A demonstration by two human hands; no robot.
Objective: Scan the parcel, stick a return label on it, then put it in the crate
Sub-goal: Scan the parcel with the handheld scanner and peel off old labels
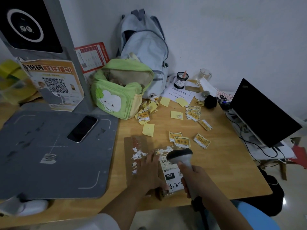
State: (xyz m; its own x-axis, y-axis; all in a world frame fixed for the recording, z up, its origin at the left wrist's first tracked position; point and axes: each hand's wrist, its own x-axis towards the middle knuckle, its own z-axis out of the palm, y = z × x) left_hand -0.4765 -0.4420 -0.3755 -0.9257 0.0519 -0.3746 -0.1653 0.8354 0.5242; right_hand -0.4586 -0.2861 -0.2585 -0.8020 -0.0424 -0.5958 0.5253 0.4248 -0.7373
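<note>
A small brown parcel (167,173) with a white shipping label lies on the wooden desk (207,163) near its front edge. My left hand (147,171) holds the parcel by its left side, fingers spread over its top. My right hand (194,178) grips the handle of a grey barcode scanner (180,156), whose head hovers just above the parcel's label. Yellow return labels (181,141) lie scattered on the desk beyond the parcel. No crate is in view.
A grey weighing pad (33,155) with a phone (82,128) on it fills the left. A green bag (119,90) and a pale blue backpack (144,47) stand at the back. A laptop (262,113) with cables sits at the right edge.
</note>
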